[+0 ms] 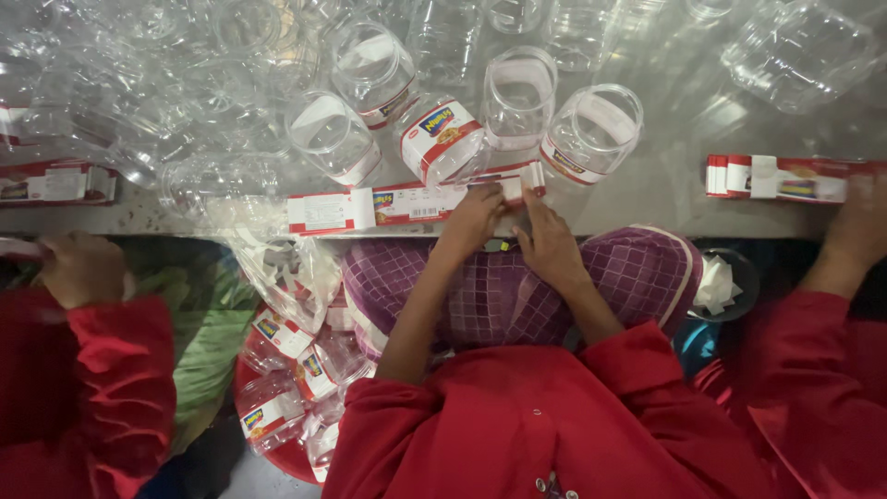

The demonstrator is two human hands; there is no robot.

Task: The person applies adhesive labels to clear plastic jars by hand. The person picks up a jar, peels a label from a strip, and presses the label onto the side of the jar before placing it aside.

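Observation:
A strip of red-and-white paper labels (370,208) lies along the near edge of the grey table (665,199). My left hand (471,224) and my right hand (550,245) meet at the strip's right end, and the fingertips of both pinch a label there. Just behind my hands stand clear plastic jars. One lying jar (443,140) wears a red-and-white label, and an open jar (591,129) carries one low on its wall. A purple checked cloth (637,277) covers my lap under my wrists.
Several bare clear jars (231,92) crowd the table's far side. A clear bag of labelled jars (286,370) sits in a red tub at lower left. A co-worker's hand (83,268) is at left; another's hand (859,222) rests on a label stack (776,177) at right.

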